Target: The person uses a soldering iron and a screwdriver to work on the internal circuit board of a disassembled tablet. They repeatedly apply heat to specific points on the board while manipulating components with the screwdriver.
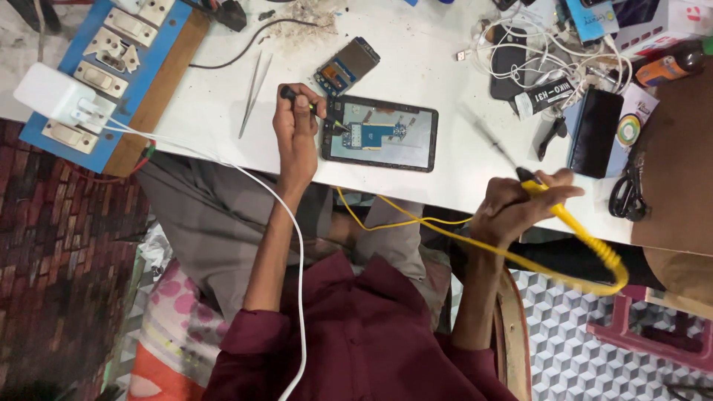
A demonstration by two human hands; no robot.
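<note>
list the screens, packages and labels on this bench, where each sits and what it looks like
Opened phone: bench centre, by left hand; dark rectangle, blue board inside.
Small screen module: above it, tilted; grey panel, blue-orange end.
Labelled tube: among white cables; black-white.
Boxes: top right; blue and white.
Dark phone: beyond right hand; black.

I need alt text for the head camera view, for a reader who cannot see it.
Seen from above, a person's left hand holds a thin tool to a small blue circuit board lying on a dark tablet, while the right hand holds a yellow-handled soldering iron raised over the cluttered white table.
</note>
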